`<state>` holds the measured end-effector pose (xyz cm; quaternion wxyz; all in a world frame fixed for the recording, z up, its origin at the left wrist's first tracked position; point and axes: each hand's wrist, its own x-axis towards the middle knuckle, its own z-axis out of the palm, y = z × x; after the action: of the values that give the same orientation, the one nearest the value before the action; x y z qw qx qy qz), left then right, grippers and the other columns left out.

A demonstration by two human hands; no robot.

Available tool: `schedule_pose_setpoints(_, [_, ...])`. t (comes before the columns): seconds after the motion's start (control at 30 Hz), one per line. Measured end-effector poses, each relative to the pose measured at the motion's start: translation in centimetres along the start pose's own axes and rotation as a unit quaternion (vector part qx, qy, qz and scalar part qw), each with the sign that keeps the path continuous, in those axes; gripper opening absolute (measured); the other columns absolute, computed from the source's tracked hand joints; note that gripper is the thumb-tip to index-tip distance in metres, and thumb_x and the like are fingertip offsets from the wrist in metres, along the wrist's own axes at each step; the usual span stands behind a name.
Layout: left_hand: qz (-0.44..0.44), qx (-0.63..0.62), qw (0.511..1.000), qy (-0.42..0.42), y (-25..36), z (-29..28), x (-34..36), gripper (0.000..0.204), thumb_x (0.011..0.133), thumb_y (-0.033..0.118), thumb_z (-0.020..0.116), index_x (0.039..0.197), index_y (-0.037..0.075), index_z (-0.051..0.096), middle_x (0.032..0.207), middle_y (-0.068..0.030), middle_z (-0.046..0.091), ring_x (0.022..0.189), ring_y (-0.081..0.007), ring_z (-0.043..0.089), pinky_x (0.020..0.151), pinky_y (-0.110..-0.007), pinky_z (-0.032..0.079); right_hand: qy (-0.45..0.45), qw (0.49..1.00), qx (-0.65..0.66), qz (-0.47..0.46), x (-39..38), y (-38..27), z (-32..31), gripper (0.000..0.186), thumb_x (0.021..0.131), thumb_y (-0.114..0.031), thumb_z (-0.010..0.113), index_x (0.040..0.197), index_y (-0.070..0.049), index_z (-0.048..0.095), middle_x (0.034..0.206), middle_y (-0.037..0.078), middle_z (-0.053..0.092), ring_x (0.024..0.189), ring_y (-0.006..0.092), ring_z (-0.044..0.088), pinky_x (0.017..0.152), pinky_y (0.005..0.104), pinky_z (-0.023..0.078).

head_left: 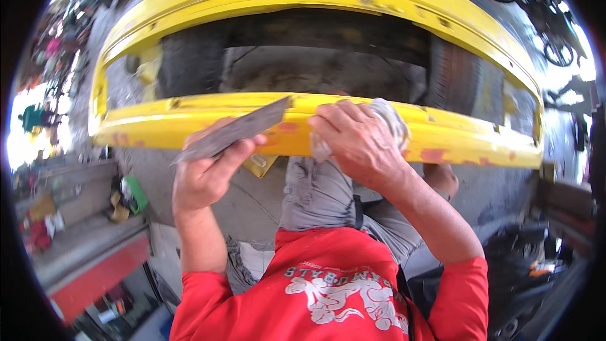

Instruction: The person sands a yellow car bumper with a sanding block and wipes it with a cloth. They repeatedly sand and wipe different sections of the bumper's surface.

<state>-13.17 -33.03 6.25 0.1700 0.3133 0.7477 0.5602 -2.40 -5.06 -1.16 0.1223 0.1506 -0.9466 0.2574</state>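
Grey scraper blade [237, 131] in left hand's [205, 177] grip; right hand [360, 145] presses rag [391, 123] on yellow bumper [467, 142].

At twelve o'clock from your hands you see a yellow bumper [353, 132] with faded red patches. Your left hand [205, 173] holds a grey, streaked scraper [233, 132]; your right hand [360, 142] presses a pale grey rag [391, 123]. At six o'clock, your red shirt [328, 290] carries a white swirling print.
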Motion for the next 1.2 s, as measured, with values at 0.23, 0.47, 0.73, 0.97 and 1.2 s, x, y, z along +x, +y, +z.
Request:
schedule_pose_setpoints(0.23, [-0.004,-0.031,0.999,-0.013,-1.7,0.5,1.4,0.027,0.114,0.023,0.075,0.119,-0.003,0.081,0.110,-0.0086,0.084,0.100,-0.0197,0.077,0.092,-0.035,0.061,0.002,0.999,-0.018,0.035,-4.3,4.7,-5.8,0.030,0.085,-0.011,0.080,0.115,-0.008,0.074,0.115,0.010,0.073,0.111,0.0325,0.073,0.099,0.0474,0.059])
schedule_pose_setpoints(0.47, [0.002,-0.033,0.999,-0.024,-2.7,1.2,2.2,0.027,0.114,0.024,0.076,0.120,-0.002,0.081,0.110,-0.0079,0.083,0.100,-0.0188,0.077,0.093,-0.034,0.060,-0.017,0.987,-0.056,0.151,-11.9,9.9,-11.8,0.018,0.092,-0.008,0.082,0.109,-0.002,0.076,0.109,0.014,0.075,0.106,0.0375,0.073,0.097,0.0489,0.061])
schedule_pose_setpoints(0.73, [-0.010,-0.039,0.999,-0.034,-2.7,1.5,2.5,0.028,0.115,0.023,0.074,0.120,-0.003,0.080,0.109,-0.0088,0.083,0.100,-0.0192,0.078,0.091,-0.033,0.061,0.011,0.987,-0.092,0.128,-8.9,5.7,-7.3,0.027,0.092,-0.004,0.078,0.119,-0.007,0.076,0.125,0.013,0.074,0.122,0.0369,0.071,0.109,0.0515,0.056])
schedule_pose_setpoints(0.97, [-0.015,-0.011,0.999,-0.047,-1.7,0.7,2.0,0.030,0.117,0.021,0.072,0.124,-0.006,0.079,0.110,-0.0096,0.083,0.102,-0.0181,0.077,0.092,-0.032,0.061,0.005,0.998,0.003,0.064,-2.9,1.7,-2.2,0.038,0.088,-0.013,0.079,0.125,-0.011,0.075,0.131,0.009,0.074,0.125,0.0330,0.072,0.106,0.0517,0.057])
schedule_pose_setpoints(1.2, [-0.025,-0.036,0.999,-0.023,-2.8,1.0,1.4,0.030,0.117,0.022,0.072,0.125,-0.006,0.079,0.111,-0.0107,0.084,0.102,-0.0185,0.077,0.094,-0.034,0.061,-0.017,0.979,-0.103,0.173,-12.7,9.3,-10.8,0.020,0.100,-0.022,0.080,0.114,-0.007,0.078,0.120,0.013,0.077,0.117,0.0360,0.074,0.105,0.0515,0.058])
